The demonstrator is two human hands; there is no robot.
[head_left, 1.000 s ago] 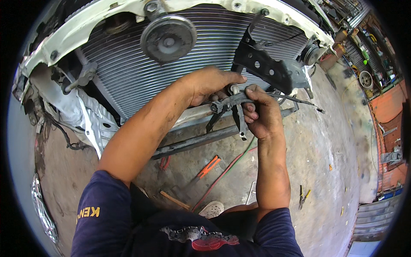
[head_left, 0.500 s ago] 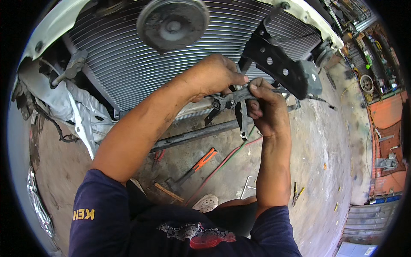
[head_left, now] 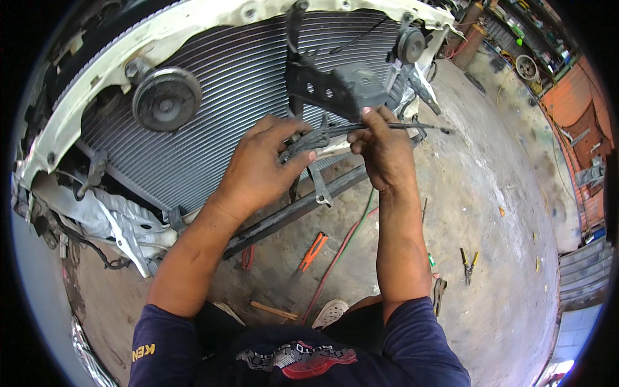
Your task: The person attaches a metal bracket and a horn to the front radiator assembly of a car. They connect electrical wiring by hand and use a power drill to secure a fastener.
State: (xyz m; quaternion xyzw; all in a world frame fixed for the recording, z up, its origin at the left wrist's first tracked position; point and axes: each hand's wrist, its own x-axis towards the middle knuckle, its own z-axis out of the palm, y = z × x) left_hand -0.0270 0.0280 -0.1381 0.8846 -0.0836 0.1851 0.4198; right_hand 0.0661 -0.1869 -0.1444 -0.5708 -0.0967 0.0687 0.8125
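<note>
My left hand (head_left: 258, 164) is closed around a folded, dusty grey-black bundle of wiring (head_left: 314, 140), thumb below and fingers above. My right hand (head_left: 389, 147) pinches a thin black cable (head_left: 422, 126) that runs from the bundle past my fingers, its tip sticking out to the right. Both hands are in front of the finned radiator (head_left: 232, 64) at the car's open front. A black bracket with round holes (head_left: 322, 87) stands just above them. Below the bundle a narrow metal strip (head_left: 319, 184) hangs down over the dark crossbar (head_left: 271, 218).
A round horn (head_left: 166, 100) is mounted at the left, a smaller one (head_left: 411, 46) at the right. On the concrete floor lie an orange-handled hammer (head_left: 314, 250), red and green hoses (head_left: 340, 253), and yellow-handled pliers (head_left: 469, 266). Cluttered shelves (head_left: 535, 39) line the far right.
My left hand has moved down and left, now gripping the bundle from the side. My right hand has shifted up onto the thin cable. The view has swung to the right.
</note>
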